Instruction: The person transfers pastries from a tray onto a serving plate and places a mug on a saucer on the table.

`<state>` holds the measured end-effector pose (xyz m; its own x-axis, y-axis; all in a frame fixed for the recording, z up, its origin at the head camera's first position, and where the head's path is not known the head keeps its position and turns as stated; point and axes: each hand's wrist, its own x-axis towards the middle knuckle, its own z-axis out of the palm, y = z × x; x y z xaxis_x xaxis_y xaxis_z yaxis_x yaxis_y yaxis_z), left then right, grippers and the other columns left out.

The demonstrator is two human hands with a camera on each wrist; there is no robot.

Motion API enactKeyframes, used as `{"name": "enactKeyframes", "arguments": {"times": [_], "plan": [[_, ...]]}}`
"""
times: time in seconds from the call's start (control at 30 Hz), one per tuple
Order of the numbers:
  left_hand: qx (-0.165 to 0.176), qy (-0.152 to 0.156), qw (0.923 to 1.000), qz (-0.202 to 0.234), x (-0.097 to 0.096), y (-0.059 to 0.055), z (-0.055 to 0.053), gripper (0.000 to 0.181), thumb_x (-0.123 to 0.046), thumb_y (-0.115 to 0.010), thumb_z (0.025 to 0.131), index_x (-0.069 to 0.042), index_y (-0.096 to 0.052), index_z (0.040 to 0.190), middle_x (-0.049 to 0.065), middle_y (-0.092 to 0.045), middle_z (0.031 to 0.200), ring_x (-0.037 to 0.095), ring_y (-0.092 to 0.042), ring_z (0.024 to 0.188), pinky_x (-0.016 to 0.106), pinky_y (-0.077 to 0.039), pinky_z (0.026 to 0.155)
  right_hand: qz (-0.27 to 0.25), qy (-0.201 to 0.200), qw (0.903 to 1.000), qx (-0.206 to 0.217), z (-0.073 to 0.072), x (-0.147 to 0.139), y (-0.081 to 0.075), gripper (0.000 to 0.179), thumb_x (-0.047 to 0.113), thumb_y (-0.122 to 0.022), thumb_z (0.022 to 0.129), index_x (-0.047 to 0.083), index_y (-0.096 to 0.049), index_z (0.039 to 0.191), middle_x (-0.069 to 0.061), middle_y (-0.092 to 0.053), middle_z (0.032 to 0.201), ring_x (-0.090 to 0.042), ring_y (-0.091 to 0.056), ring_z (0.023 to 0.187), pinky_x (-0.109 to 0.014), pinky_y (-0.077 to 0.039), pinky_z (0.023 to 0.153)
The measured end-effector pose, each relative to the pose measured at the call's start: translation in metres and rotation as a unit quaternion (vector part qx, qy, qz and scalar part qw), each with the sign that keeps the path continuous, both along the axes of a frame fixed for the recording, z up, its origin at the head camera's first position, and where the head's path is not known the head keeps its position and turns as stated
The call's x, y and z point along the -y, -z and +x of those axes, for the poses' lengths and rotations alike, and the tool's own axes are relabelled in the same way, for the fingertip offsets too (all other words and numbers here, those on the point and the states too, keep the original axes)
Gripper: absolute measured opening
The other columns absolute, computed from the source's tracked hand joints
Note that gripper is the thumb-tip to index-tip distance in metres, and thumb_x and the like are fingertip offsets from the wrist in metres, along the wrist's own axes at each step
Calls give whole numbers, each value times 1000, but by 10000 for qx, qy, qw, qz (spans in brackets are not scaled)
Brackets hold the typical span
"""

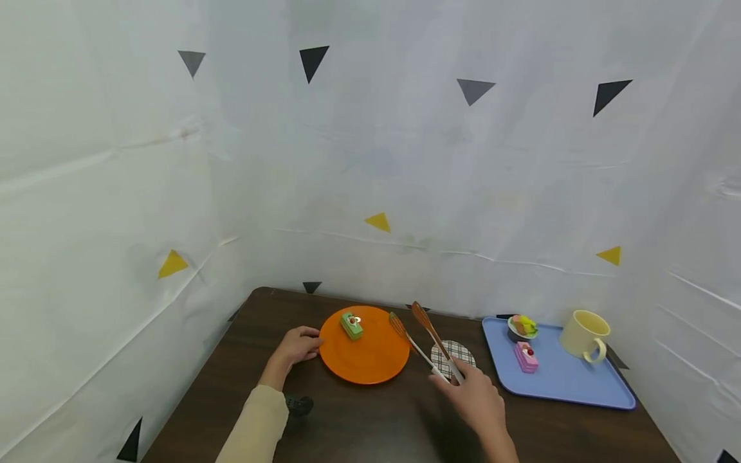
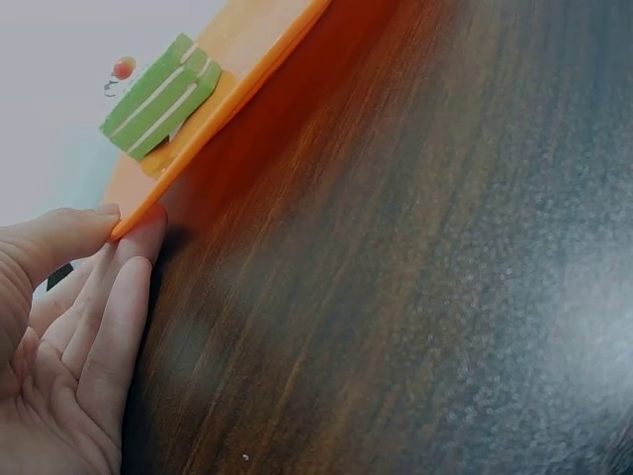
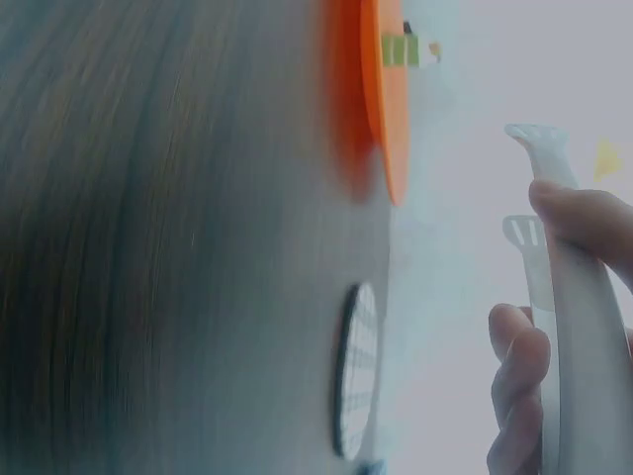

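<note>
An orange plate (image 1: 370, 360) carries a green layered toy cake slice (image 1: 351, 326) topped with a red cherry. My left hand (image 1: 301, 345) pinches the plate's left rim, thumb on top and fingers below, as the left wrist view shows. In my right hand (image 1: 477, 395) is a pair of tongs (image 1: 431, 331) with white handles and brown slotted tips. The tongs' arms stand apart with nothing between them, their tips close to the plate's right edge. Overexposure pales the tongs (image 3: 584, 366) in the right wrist view.
A round checked coaster (image 1: 463, 352) lies behind the tongs. On the right, a blue tray (image 1: 579, 386) holds a pink toy cake slice (image 1: 526, 357), a small filled cup (image 1: 522, 328) and a yellow mug (image 1: 581, 334). A dark object (image 1: 299, 405) sits beside the left sleeve. White sheeting encloses the table.
</note>
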<state>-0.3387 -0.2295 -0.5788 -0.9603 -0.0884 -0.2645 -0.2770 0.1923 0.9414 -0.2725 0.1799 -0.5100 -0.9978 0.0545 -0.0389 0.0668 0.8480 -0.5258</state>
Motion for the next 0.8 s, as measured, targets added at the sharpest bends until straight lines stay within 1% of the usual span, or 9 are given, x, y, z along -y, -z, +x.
{"name": "enactKeyframes", "arguments": {"times": [0.1, 0.17, 0.27, 0.4, 0.5, 0.6, 0.63, 0.7, 0.8], "plan": [[-10, 18, 10000, -48, 1, 0, 0, 46, -21, -68, 107, 3, -59, 145, 21, -70, 126, 23, -74, 103, 34, -65, 93, 5, 102, 9999, -18, 0, -11, 1, 105, 90, -70, 78, 16, -62, 153, -21, -72, 138, -34, -73, 101, -50, -56, 68], [-10, 26, 10000, -51, 1, 1, 0, 46, -22, -69, 107, 3, -59, 144, 21, -70, 127, 23, -74, 105, 34, -65, 94, -40, 188, 9998, 23, 0, -19, 1, 107, 90, -69, 79, 16, -60, 155, -21, -70, 140, -33, -72, 103, -51, -55, 69], [-43, 78, 10000, -40, -1, 1, 0, 45, -22, -68, 108, 4, -60, 144, 21, -70, 128, 23, -74, 106, 35, -64, 95, -68, 332, 9994, 68, 2, -33, 1, 109, 93, -67, 77, 19, -59, 156, -17, -72, 136, -29, -69, 102, -50, -54, 70], [-69, 61, 9999, -45, -1, 4, 0, 44, -21, -67, 108, 4, -61, 143, 20, -70, 126, 22, -73, 103, 34, -65, 94, -121, 477, 9986, 192, 5, -51, 2, 111, 95, -65, 76, 19, -57, 157, -12, -74, 126, -26, -65, 93, -45, -50, 66], [-76, 52, 9999, -100, -1, 3, 0, 42, -21, -67, 108, 3, -62, 142, 19, -70, 126, 21, -73, 104, 34, -65, 94, -151, 548, 9981, 239, 7, -62, 2, 106, 91, -67, 80, 18, -57, 157, -13, -73, 119, -28, -63, 90, -42, -47, 64], [-82, 69, 9998, -137, -1, 1, 1, 41, -21, -66, 108, 3, -62, 142, 20, -70, 128, 23, -73, 107, 35, -64, 96, -123, 613, 9978, 234, 10, -73, 1, 104, 88, -67, 82, 17, -55, 157, -17, -72, 122, -29, -63, 91, -44, -49, 65], [-87, 82, 9998, -147, -1, 0, 2, 41, -20, -65, 109, 3, -62, 142, 21, -70, 128, 24, -73, 108, 35, -64, 96, -127, 635, 9976, 238, 11, -76, 0, 105, 88, -67, 83, 15, -54, 158, -19, -72, 123, -30, -63, 91, -45, -50, 66], [-78, 90, 9998, -126, -1, -1, 2, 41, -21, -64, 109, 3, -62, 143, 21, -70, 129, 25, -73, 109, 35, -64, 97, -109, 718, 9970, 282, 13, -84, -1, 111, 91, -65, 81, 13, -52, 159, -21, -70, 124, -32, -63, 92, -49, -53, 68], [-83, 132, 9998, -136, -2, -1, 3, 41, -21, -64, 110, 4, -62, 142, 22, -70, 130, 25, -73, 110, 35, -64, 97, -139, 883, 9950, 449, 15, -94, -3, 121, 97, -62, 76, 10, -50, 160, -20, -67, 115, -33, -61, 90, -49, -52, 68]]}}
